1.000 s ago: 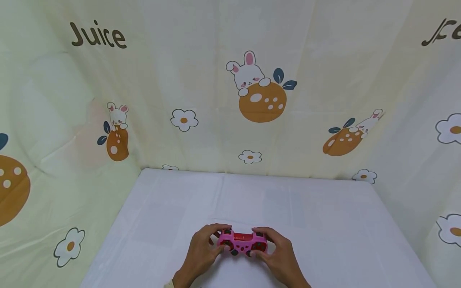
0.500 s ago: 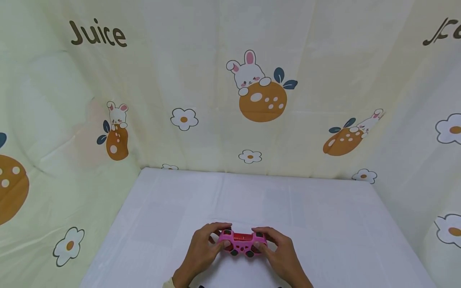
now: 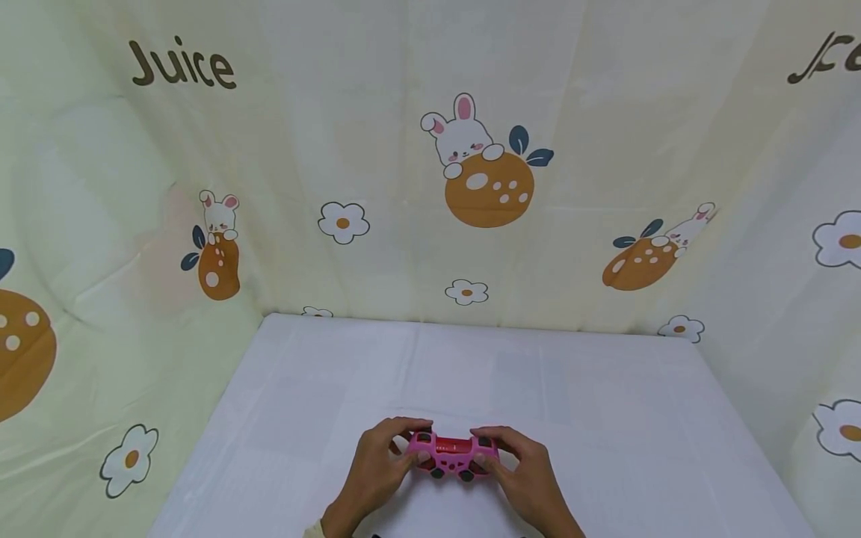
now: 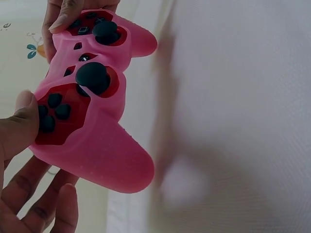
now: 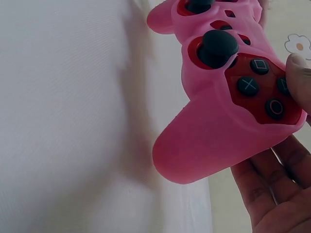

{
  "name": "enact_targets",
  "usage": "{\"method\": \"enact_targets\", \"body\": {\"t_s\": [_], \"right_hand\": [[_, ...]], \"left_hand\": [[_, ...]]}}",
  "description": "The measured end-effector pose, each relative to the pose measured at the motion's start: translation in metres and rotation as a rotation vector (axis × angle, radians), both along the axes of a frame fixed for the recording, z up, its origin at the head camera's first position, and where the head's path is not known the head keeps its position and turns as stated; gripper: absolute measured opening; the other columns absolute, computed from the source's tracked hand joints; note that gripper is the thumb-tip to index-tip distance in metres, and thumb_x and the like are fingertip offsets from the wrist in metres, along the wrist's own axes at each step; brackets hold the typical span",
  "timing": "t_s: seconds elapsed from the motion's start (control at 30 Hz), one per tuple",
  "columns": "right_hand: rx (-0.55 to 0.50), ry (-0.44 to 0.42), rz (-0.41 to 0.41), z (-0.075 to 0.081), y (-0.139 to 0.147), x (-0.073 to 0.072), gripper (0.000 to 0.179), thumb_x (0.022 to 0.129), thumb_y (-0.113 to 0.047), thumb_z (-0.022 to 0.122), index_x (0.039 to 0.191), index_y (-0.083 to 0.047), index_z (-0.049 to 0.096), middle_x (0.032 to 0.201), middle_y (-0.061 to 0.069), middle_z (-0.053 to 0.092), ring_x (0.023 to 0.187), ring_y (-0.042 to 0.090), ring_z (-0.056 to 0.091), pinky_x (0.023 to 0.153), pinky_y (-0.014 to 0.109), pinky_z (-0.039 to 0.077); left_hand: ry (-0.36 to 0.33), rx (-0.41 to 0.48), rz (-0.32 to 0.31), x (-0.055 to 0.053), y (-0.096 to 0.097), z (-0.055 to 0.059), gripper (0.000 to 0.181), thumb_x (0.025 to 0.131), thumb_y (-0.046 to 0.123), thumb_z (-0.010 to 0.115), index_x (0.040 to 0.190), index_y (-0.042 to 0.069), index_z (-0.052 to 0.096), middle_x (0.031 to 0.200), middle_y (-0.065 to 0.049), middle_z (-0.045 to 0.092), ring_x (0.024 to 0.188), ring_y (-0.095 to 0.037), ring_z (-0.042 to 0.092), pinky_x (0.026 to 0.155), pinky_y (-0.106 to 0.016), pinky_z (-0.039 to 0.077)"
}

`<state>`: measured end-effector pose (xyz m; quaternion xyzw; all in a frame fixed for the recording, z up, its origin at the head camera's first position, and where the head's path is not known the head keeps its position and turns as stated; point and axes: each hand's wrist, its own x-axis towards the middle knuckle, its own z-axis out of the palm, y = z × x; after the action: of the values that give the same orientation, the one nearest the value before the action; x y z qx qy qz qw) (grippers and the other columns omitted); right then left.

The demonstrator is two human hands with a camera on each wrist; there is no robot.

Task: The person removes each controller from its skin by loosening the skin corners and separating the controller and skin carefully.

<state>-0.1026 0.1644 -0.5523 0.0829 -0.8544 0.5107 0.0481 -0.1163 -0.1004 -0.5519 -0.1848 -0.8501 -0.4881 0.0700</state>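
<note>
Right thumb [image 3: 489, 465] has moved up from beside a stick a second ago onto the buttons at its end of the controller [image 3: 452, 456]; the left thumb [image 3: 415, 458] has shifted up only slightly. Both hands grip the controller by its ends, left hand [image 3: 380, 465] and right hand [image 3: 530, 478] alike: thumb on the face, index finger curled over the far edge. In the wrist views, more fingers [image 5: 257, 187] lie bent beneath it.

Controller: glossy red, in a matt pink sleeve that leaves openings for the controls. Two black sticks [image 4: 92, 76], a black d-pad [image 4: 61, 111] by the left thumb, round black buttons [image 5: 248, 86] by the right. A red strip [image 3: 454, 445] shows at the top middle. It is held level over the near middle of the counter [image 3: 605, 418]; whether the grip ends touch, I cannot tell.

White cloth covers the counter, with faint creases and the controller's shadow [image 5: 133, 87]. Cream curtain [image 3: 377, 112] hangs on three sides, printed with rabbits on orange fruit [image 3: 489, 190] and white flowers [image 3: 344, 224].

"Juice" [image 3: 181, 63] reads upper left; upper right, a fold breaks up some lettering [image 3: 824, 58]. Cross, circle and square mark the buttons.
</note>
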Motion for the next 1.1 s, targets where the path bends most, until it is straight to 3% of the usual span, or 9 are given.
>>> {"method": "enact_targets", "body": {"t_s": [0.27, 0.53, 0.83, 1.1], "right_hand": [[-0.038, 0.061, 0.01, -0.0008, 0.0021, 0.0009, 0.035, 0.086, -0.025, 0.087, 0.119, -0.027, 0.078, 0.118, -0.019, 0.076, 0.115, 0.007, 0.073, 0.101, 0.026, 0.057], [-0.057, 0.061, 0.006, -0.0011, 0.0021, 0.0011, 0.037, 0.085, -0.025, 0.088, 0.117, -0.038, 0.076, 0.119, -0.018, 0.076, 0.118, 0.008, 0.072, 0.102, 0.023, 0.056], [-0.05, 0.088, 0.002, -0.0071, 0.0027, 0.0008, 0.037, 0.084, -0.025, 0.088, 0.118, -0.034, 0.077, 0.122, -0.017, 0.076, 0.122, 0.009, 0.071, 0.104, 0.021, 0.054], [-0.017, 0.055, -0.005, -0.0058, 0.0033, 0.0022, 0.039, 0.083, -0.023, 0.089, 0.117, -0.039, 0.077, 0.122, -0.02, 0.075, 0.123, 0.008, 0.07, 0.105, 0.027, 0.056]], "left_hand": [[0.015, 0.022, 0.008, -0.0003, 0.0019, 0.0023, 0.042, 0.086, 0.035, 0.086, 0.127, 0.032, 0.075, 0.12, 0.019, 0.075, 0.1, -0.007, 0.068, 0.074, -0.028, 0.058], [0.026, 0.028, 0.015, -0.0004, 0.0031, 0.0014, 0.044, 0.084, 0.034, 0.087, 0.126, 0.032, 0.076, 0.119, 0.02, 0.075, 0.102, -0.008, 0.068, 0.075, -0.028, 0.058], [0.049, 0.018, 0.044, 0.0006, 0.0046, -0.0011, 0.05, 0.078, 0.021, 0.092, 0.123, 0.034, 0.076, 0.113, 0.019, 0.076, 0.101, -0.009, 0.067, 0.075, -0.026, 0.058], [0.027, -0.005, 0.039, 0.0009, 0.0047, -0.0049, 0.054, 0.077, 0.015, 0.094, 0.124, 0.036, 0.075, 0.113, 0.018, 0.075, 0.102, -0.008, 0.066, 0.077, -0.026, 0.058]]}}
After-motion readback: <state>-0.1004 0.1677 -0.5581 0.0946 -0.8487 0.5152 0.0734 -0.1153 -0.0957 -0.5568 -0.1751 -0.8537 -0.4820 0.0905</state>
